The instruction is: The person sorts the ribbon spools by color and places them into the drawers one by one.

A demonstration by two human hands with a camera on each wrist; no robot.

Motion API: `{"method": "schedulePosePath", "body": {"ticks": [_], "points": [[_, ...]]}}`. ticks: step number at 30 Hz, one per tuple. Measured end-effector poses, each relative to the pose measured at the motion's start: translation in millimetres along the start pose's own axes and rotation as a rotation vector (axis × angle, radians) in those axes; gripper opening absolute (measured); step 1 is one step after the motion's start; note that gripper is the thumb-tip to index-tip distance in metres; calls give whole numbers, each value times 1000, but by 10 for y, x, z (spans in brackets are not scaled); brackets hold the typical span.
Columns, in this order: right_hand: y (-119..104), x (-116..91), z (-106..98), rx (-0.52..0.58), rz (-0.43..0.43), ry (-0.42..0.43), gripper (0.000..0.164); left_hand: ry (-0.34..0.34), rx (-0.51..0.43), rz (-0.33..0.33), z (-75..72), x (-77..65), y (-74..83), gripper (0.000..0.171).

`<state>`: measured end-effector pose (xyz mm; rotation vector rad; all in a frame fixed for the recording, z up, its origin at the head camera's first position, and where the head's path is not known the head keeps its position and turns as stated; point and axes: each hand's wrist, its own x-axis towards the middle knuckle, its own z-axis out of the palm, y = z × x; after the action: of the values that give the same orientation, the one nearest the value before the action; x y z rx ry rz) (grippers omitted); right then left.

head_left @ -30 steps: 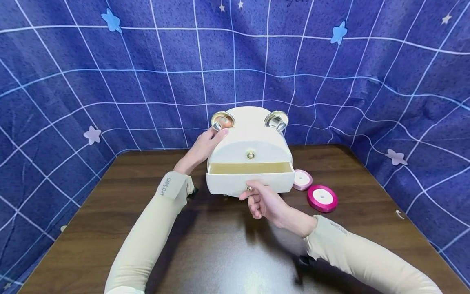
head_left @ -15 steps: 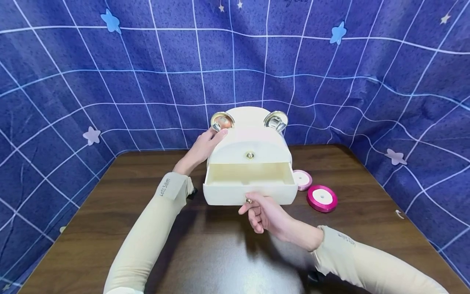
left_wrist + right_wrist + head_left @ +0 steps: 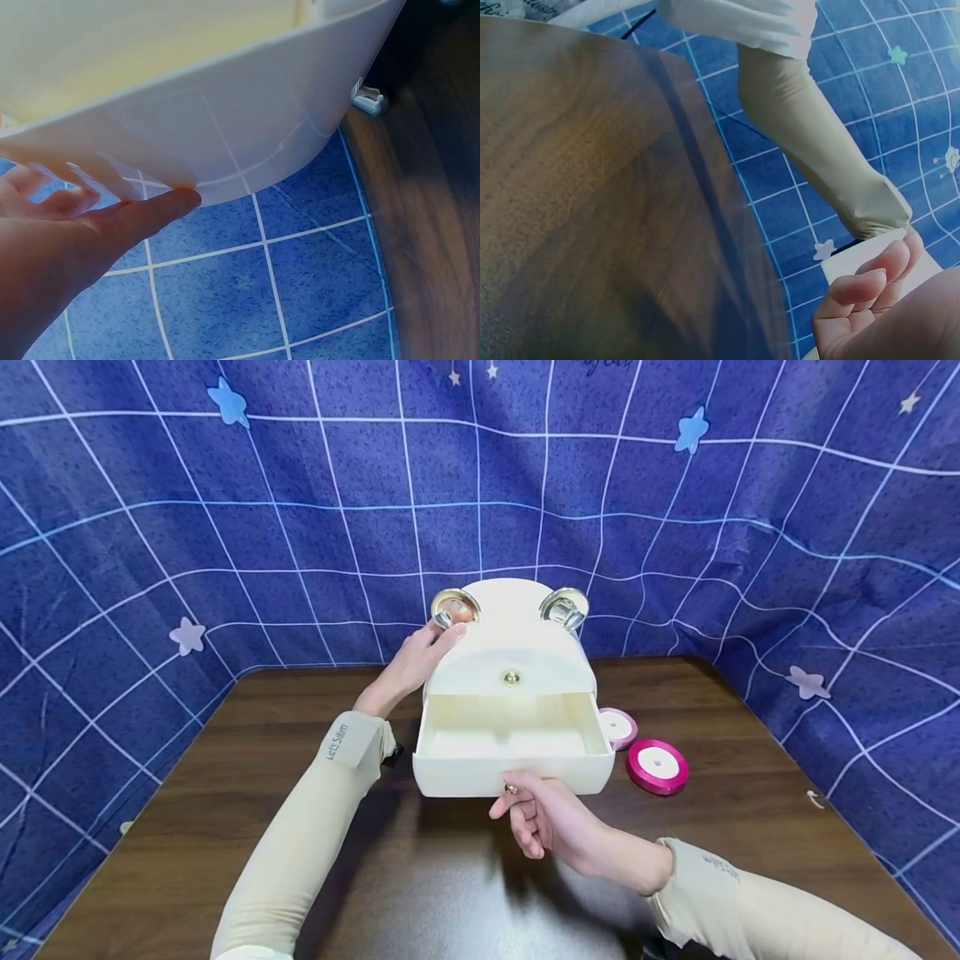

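A small white storage box (image 3: 480, 647) with a rounded top and two shiny ear-like rounds, the left one (image 3: 455, 608) coppery inside, stands at the middle of the table. Its lower drawer (image 3: 457, 777) is pulled far out, and bare inside. My right hand (image 3: 551, 822) pinches the drawer's round gold knob (image 3: 512, 789) between thumb and index finger, the other fingers curled below. My left hand (image 3: 411, 668) holds the box's left side just under the left ear, thumb toward the front. The left wrist view shows its thumb along the white wall (image 3: 225, 142).
Right of the box, a pale pink ribbon roll (image 3: 618, 728) lies near the drawer's corner, with a magenta ribbon roll (image 3: 659, 767) in front of it. A blue star-patterned cloth (image 3: 510, 468) hangs behind the dark wooden table (image 3: 300, 727).
The drawer has slid toward the person, from slightly open to far out, drawn by my right hand on its knob. My left hand stays on the box's side.
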<state>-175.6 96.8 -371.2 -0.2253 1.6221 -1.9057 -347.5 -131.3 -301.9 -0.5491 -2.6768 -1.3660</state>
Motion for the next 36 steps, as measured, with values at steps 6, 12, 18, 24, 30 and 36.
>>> {"method": "schedulePosePath", "body": {"ticks": [6, 12, 18, 24, 30, 36], "points": [[15, -50, 13, 2, -9, -31, 39, 4, -15, -3, 2, -1, -6, 62], [49, -74, 8, -4, -19, -49, 38, -5, -11, -4, 2, -11, 8, 62], [72, -86, -4, 1, -45, -72, 40, -15, -28, -15, 4, -17, 9, 62], [-31, -223, 33, -41, -71, -156, 38, -10, -21, -3, -3, -10, 12, 63], [-416, -442, -68, -135, -363, -289, 26, -14, -21, -10, -8, -9, 2, 65], [-909, -566, -501, -191, -714, -30, 29, -19, -9, -12, -1, 1, -7, 63]]}}
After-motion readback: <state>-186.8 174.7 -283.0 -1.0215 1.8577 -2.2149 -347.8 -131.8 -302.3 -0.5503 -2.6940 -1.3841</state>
